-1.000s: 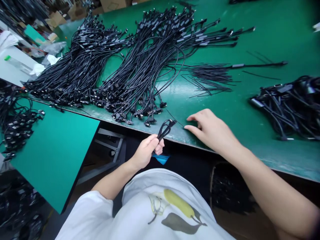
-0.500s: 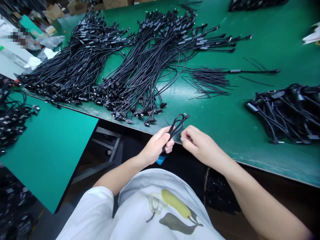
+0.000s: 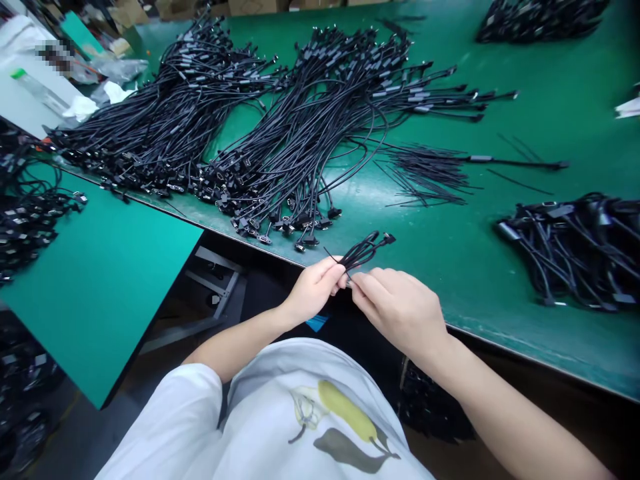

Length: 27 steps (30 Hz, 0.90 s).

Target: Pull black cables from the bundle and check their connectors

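Observation:
My left hand (image 3: 315, 288) is closed around a folded black cable (image 3: 364, 249), whose loops and plug end stick out past the fingers over the table edge. A thin black tie (image 3: 329, 254) crosses the cable at the left thumb, one end poking up to the left. Close against the left fingers, my right hand (image 3: 403, 308) is closed in a pinch where the tie's other end seems to run; its fingertips are partly hidden. Loose thin black ties (image 3: 430, 170) lie in a heap on the green table (image 3: 450, 247) beyond the hands.
Two large heaps of black cables (image 3: 305, 127) with connector ends cover the back left of the table. Bundled cables (image 3: 575, 247) lie at the right, more (image 3: 543, 19) at the far right. A lower green board (image 3: 105, 280) juts out at left, bearing connectors (image 3: 25, 227).
My right hand has moved left to meet the left hand and pinches at the cable there. The left hand still holds the folded cable. The view has shifted slightly.

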Each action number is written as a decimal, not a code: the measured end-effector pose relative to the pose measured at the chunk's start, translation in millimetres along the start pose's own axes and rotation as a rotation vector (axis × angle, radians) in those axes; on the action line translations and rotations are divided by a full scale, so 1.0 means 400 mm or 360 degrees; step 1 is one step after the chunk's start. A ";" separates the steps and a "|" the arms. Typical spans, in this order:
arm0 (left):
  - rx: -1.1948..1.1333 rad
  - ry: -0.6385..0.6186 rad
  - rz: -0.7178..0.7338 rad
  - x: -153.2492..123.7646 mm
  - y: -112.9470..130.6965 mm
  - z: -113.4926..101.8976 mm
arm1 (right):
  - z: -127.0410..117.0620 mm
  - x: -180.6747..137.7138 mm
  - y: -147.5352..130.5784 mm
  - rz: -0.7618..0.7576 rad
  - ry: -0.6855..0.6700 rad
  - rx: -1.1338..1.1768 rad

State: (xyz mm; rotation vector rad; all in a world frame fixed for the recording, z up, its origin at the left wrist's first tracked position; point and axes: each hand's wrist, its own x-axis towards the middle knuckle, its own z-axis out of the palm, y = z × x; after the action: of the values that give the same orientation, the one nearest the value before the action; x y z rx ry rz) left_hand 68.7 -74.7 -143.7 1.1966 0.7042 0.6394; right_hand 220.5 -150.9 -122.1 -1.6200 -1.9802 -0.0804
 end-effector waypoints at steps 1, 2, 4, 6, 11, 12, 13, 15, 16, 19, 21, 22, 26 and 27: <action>-0.0060 -0.0003 -0.0006 -0.001 0.001 -0.002 | -0.007 0.006 0.003 0.0034 0.0018 0.0051; -0.0146 -0.0028 -0.0019 -0.003 0.004 -0.003 | -0.013 0.012 0.008 0.0134 0.0055 0.0172; -0.0295 -0.0112 -0.0075 -0.010 0.010 -0.004 | -0.022 0.027 0.021 0.0450 0.0132 0.0560; -0.0372 -0.0210 -0.0157 -0.019 0.016 -0.001 | -0.023 0.042 0.031 0.0709 0.0032 0.1033; -0.0633 -0.0326 -0.0352 -0.036 0.027 0.002 | -0.015 0.062 0.032 0.0895 -0.0401 0.1527; -0.0691 -0.0345 -0.0416 -0.037 0.029 0.000 | -0.015 0.062 0.033 0.0864 -0.0438 0.1515; -0.0741 -0.0367 -0.0483 -0.039 0.031 -0.003 | -0.016 0.061 0.036 0.0810 -0.0491 0.1507; -0.0815 -0.0415 -0.0587 -0.040 0.032 -0.010 | -0.016 0.057 0.046 0.0714 -0.0593 0.1470; -0.0840 -0.0436 -0.0616 -0.040 0.032 -0.013 | -0.014 0.055 0.051 0.0683 -0.0616 0.1423; -0.0875 -0.0468 -0.0622 -0.040 0.023 -0.017 | 0.003 0.051 0.055 0.0665 -0.0517 0.1136; -0.0863 -0.0460 -0.0622 -0.040 0.014 -0.015 | 0.021 0.051 0.048 0.0667 -0.0357 0.0915; -0.0850 -0.0450 -0.0636 -0.041 0.010 -0.013 | 0.030 0.052 0.043 0.0673 -0.0267 0.0831; -0.0825 -0.0416 -0.0709 -0.045 0.001 -0.009 | 0.045 0.058 0.036 0.0657 -0.0159 0.0657; -0.0829 -0.0418 -0.0717 -0.046 0.001 -0.010 | 0.043 0.060 0.038 0.0623 -0.0209 0.0648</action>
State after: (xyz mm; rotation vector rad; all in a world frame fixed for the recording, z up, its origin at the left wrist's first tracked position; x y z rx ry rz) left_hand 54.2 -86.3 -141.2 0.5937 0.5152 0.2524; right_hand 225.4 -119.0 -130.0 -1.7277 -1.5965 0.5543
